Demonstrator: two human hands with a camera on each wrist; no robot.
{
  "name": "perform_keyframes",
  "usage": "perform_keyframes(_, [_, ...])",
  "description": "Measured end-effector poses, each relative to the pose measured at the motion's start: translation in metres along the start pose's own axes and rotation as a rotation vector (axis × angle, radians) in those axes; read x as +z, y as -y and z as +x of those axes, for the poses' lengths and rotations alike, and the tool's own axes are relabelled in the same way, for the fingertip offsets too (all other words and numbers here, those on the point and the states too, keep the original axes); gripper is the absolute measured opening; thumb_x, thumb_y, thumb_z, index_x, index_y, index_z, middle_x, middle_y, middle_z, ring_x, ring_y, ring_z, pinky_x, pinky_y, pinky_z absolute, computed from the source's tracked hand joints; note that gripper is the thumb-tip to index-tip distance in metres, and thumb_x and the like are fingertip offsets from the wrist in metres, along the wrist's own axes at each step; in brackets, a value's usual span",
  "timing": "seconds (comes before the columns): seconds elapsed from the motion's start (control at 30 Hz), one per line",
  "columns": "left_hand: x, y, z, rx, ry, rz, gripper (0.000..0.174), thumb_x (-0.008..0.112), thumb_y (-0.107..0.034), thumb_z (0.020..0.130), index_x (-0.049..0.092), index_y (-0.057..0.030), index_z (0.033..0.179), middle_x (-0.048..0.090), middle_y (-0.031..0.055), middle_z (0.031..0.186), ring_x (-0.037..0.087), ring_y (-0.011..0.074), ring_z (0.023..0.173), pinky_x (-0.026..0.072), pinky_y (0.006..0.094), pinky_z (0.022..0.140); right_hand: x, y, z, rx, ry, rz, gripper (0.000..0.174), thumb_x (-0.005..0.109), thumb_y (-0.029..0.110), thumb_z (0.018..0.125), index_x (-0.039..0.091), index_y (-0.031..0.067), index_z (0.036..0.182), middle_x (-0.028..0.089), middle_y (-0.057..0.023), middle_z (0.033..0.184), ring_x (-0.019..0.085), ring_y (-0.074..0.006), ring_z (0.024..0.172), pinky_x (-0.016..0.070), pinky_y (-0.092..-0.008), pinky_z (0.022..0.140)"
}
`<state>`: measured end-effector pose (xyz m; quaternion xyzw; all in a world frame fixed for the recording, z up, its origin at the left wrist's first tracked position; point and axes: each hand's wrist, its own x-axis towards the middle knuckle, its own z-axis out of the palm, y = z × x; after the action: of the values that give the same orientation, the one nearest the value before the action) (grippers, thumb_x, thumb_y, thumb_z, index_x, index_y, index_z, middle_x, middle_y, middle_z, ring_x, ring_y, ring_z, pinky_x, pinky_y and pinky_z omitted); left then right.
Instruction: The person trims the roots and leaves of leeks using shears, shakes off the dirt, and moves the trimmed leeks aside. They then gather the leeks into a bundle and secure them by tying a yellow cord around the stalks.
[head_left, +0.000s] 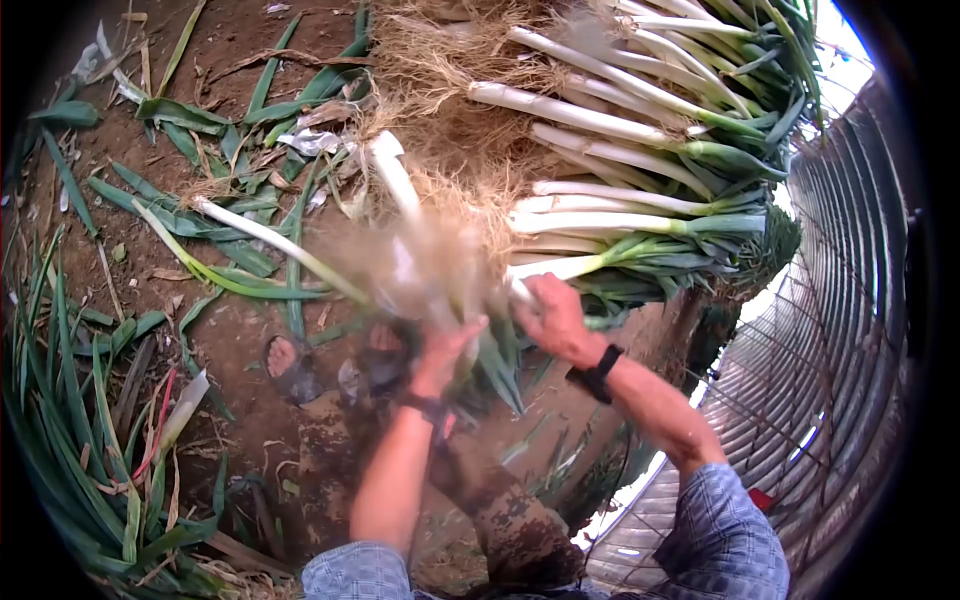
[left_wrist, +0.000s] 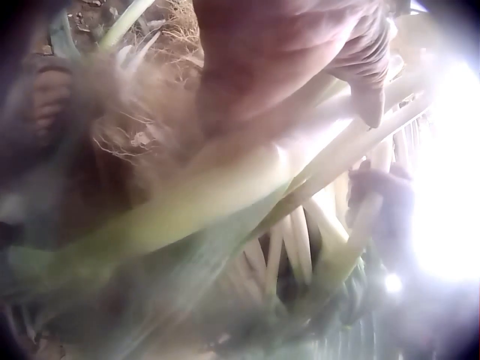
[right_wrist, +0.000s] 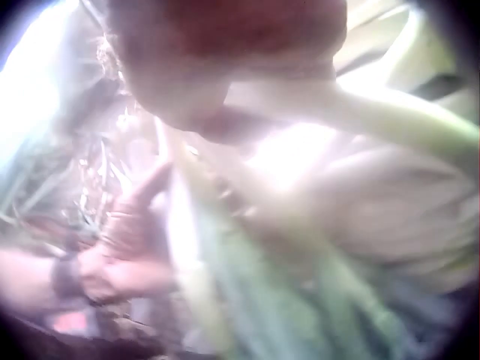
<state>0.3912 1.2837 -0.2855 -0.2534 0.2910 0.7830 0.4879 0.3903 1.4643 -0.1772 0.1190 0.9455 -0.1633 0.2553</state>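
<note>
My left hand [head_left: 447, 350], blurred by motion, grips leeks whose pale shanks and roots [head_left: 410, 265] smear above it in the head view. In the left wrist view a leek's white-green shank [left_wrist: 217, 191] runs slantwise under that hand. Just to the right, my right hand [head_left: 557, 318] holds a leek by its white shank [head_left: 519, 290], at the near end of the pile. Green leaves [head_left: 497, 372] hang down between the two hands. The right wrist view is badly blurred; there the leaves [right_wrist: 262, 292] fan out below the right hand.
A large pile of leeks [head_left: 620, 130] lies at the upper right, roots to the left. One leek [head_left: 285, 245] slants across the soil [head_left: 240, 40] on the left, among cut leaves. Leaf trimmings [head_left: 70, 400] heap at lower left. Corrugated metal sheeting [head_left: 840, 260] curves along the right.
</note>
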Motion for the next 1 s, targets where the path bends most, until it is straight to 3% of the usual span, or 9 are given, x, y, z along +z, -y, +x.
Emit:
perform_keyframes(0.13, [-0.001,0.002,-0.003,0.014,-0.014,0.005,0.045,0.075,-0.013,0.081,0.058,-0.0021,0.121,0.061,0.0066,0.112,0.059,0.0181,0.100,0.0478,0.0324,0.088,0.023,0.036,-0.017,0.101,-0.113,0.351,0.054,0.070,0.008,0.080,0.050,0.0026,0.130,0.061,-0.0144,0.113,0.060,-0.0262,0.104,0.0464,-0.0365,0.095])
perform_keyframes(0.23, [-0.018,-0.003,-0.003,-0.028,-0.019,-0.066,0.045,0.074,-0.013,0.082,0.057,-0.0007,0.122,0.061,0.0076,0.113,0.060,0.0179,0.101,0.0485,0.0320,0.088,0.042,0.028,-0.014,0.229,0.073,0.670,0.061,0.074,0.011,0.079,0.047,0.0028,0.133,0.062,-0.0115,0.116,0.058,-0.0212,0.107,0.0443,-0.0344,0.099])
perform_keyframes(0.4, [-0.047,-0.013,-0.012,0.058,-0.129,-0.174,0.042,0.067,-0.011,0.087,0.055,0.0007,0.124,0.061,0.0079,0.112,0.061,0.0176,0.099,0.0509,0.0314,0.085,0.062,0.040,0.002,0.349,0.238,0.802,0.056,0.079,0.016,0.077,0.055,0.0020,0.125,0.066,-0.0080,0.104,0.059,-0.0112,0.094,0.0500,-0.0303,0.087])
perform_keyframes(0.47, [-0.050,-0.034,-0.014,0.110,-0.224,-0.144,0.042,0.065,-0.012,0.089,0.053,0.0002,0.127,0.061,0.0073,0.112,0.061,0.0173,0.097,0.0518,0.0311,0.082,0.070,0.053,0.016,0.216,0.204,0.774,0.050,0.077,0.018,0.077,0.059,-0.0009,0.119,0.067,-0.0092,0.098,0.061,-0.0120,0.088,0.0517,-0.0298,0.082])
perform_keyframes(0.57, [-0.091,-0.067,-0.008,0.111,-0.247,-0.242,0.044,0.065,-0.034,0.089,0.052,-0.0044,0.118,0.059,0.0094,0.107,0.062,0.0204,0.094,0.0551,0.0366,0.085,0.060,0.095,0.058,0.323,0.401,0.774,0.046,0.073,0.025,0.078,0.062,0.0009,0.116,0.070,-0.0115,0.087,0.068,-0.0192,0.074,0.0551,-0.0334,0.071])
perform_keyframes(0.67, [-0.127,-0.098,-0.004,0.240,-0.409,-0.204,0.039,0.064,-0.039,0.090,0.054,-0.0070,0.108,0.061,0.0107,0.105,0.063,0.0196,0.088,0.0560,0.0362,0.079,0.094,0.119,0.091,0.251,0.286,0.595,0.042,0.068,0.023,0.080,0.061,0.0000,0.114,0.069,-0.0117,0.079,0.066,-0.0185,0.065,0.0549,-0.0352,0.064])
perform_keyframes(0.8, [-0.185,-0.097,0.010,0.292,-0.490,-0.158,0.054,0.067,-0.033,0.089,0.049,-0.0009,0.128,0.060,0.0111,0.113,0.061,0.0211,0.092,0.0526,0.0370,0.083,0.161,0.130,0.123,0.136,0.164,0.588,0.043,0.066,0.023,0.080,0.057,-0.0026,0.113,0.068,-0.0193,0.084,0.067,-0.0301,0.073,0.0540,-0.0409,0.068])
perform_keyframes(0.87, [-0.198,-0.095,0.023,0.291,-0.501,-0.132,0.052,0.069,-0.025,0.088,0.049,-0.0018,0.130,0.057,0.0073,0.119,0.056,0.0218,0.110,0.0445,0.0384,0.099,0.179,0.135,0.133,0.096,0.091,0.655,0.045,0.067,0.023,0.080,0.055,-0.0033,0.114,0.066,-0.0231,0.091,0.066,-0.0352,0.082,0.0531,-0.0428,0.073])
perform_keyframes(1.0, [-0.209,-0.096,0.047,0.231,-0.489,-0.080,0.057,0.068,-0.025,0.089,0.045,-0.0016,0.136,0.055,0.0075,0.125,0.052,0.0214,0.116,0.0383,0.0379,0.105,0.213,0.131,0.155,0.103,0.089,0.633,0.049,0.069,0.022,0.078,0.053,-0.0041,0.117,0.063,-0.0282,0.102,0.063,-0.0397,0.097,0.0503,-0.0443,0.084])
